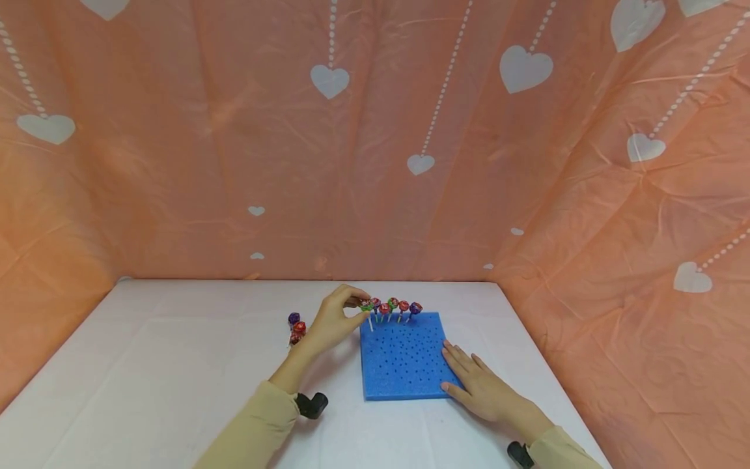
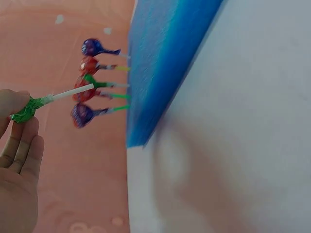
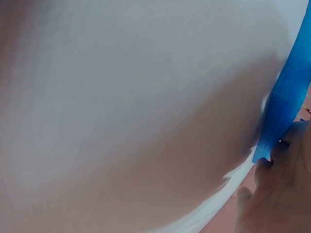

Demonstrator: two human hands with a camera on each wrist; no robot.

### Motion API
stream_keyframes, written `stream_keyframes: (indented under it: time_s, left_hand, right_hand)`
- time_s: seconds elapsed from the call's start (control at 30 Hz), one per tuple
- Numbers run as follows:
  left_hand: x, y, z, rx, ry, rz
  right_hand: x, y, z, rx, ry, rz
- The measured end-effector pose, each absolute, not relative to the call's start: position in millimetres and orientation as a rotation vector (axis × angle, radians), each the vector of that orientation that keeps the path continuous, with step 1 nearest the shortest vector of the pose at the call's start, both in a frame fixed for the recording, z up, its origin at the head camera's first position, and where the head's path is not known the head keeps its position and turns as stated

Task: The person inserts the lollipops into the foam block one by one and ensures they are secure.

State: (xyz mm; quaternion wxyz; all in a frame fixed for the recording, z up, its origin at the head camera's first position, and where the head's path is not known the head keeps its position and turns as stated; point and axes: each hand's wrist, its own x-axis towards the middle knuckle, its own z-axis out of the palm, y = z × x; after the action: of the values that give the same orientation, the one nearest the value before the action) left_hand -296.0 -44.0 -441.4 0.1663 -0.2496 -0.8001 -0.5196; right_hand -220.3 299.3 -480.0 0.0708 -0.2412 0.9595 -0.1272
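Note:
My left hand (image 1: pixel 335 318) pinches a green-wrapped lollipop (image 2: pixel 28 110) by its head, between thumb and fingers. Its white stick points down at the back left corner of a blue foam board (image 1: pixel 404 365), and in the left wrist view the stick's tip is free of the foam. Along the board's back edge several lollipops (image 1: pixel 393 303) stand upright in a row, with purple, red and green wrappers. My right hand (image 1: pixel 483 389) rests on the board's right edge, fingers extended; the right wrist view shows it against the board's blue side (image 3: pixel 286 97).
A small group of loose lollipops (image 1: pixel 298 327) lies on the white-covered table (image 1: pixel 176 365), left of the board and close to my left forearm. Many small holes dot the board's top. An orange curtain (image 1: pixel 375 195) with white hearts hangs behind and at the sides.

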Motion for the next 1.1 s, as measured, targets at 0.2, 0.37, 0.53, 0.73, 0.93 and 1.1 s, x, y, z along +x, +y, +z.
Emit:
stream_keyframes:
  time_s: [0.2,0.37,0.53,0.73,0.93,1.1]
  left_hand:
    - [-299,-30,-446,-0.732,-2.35,-1.489]
    - [-300,-22,-446,-0.689,-2.441,-1.513]
    - [-302,-19,-450,-0.669,-2.505,-1.497]
    - [-304,-19,-456,-0.695,-2.536,-1.465]
    - [-305,-18,-457,-0.782,-2.568,-1.423]
    - [-305,-18,-457,-0.838,-2.572,-1.402]
  right_hand:
    - [-221,299,-481,-0.722,2.883,-0.379]
    - [-221,299,-481,-0.723,2.883,-0.383]
    - [-221,299,-481,-0.719,2.883,-0.379]
    - [-220,300,-482,-0.719,2.889,-0.381]
    - [-220,300,-482,-0.721,2.892,-0.386]
    - [-220,300,-481,-0.718,2.887,-0.39]
